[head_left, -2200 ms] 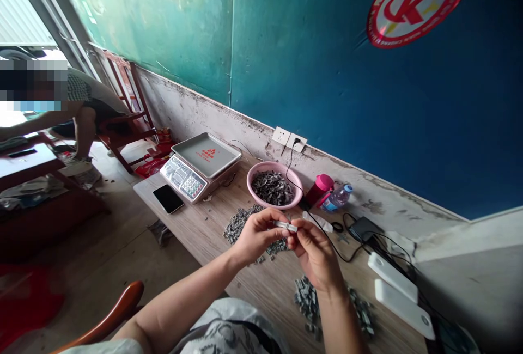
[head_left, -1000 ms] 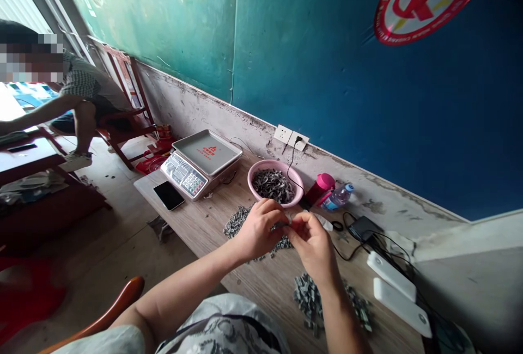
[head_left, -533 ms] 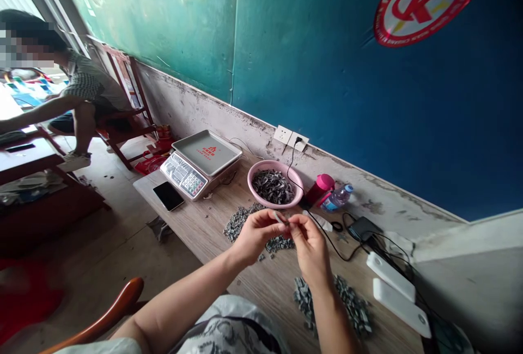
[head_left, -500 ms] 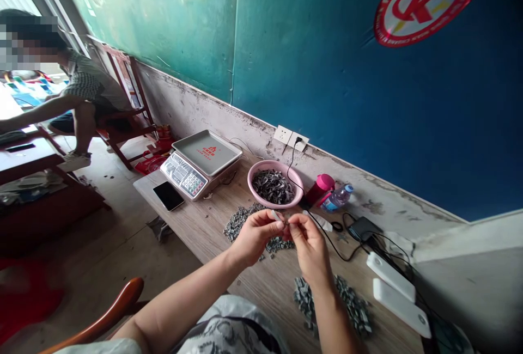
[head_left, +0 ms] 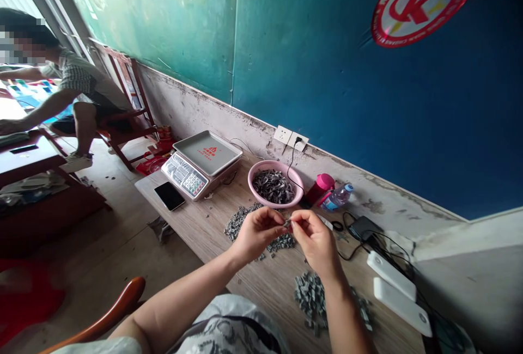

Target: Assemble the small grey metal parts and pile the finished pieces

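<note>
We pinched a tiny grey metal piece (head_left: 287, 224) between the pressed-together fingertips of our left hand (head_left: 257, 234) and right hand (head_left: 314, 239), just in front of a round pink plastic bowl (head_left: 276, 162), above a heap of small grey pieces (head_left: 281, 243) nearer the bowl.

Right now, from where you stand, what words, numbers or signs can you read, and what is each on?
Round red wall emblem: hammer and sickle sign; ring lettering too small to read.
Scale tray: red logo and lettering, too small to read.
Scale keypad: key labels too small to read.
Water bottle: label too blurred to read.
</note>
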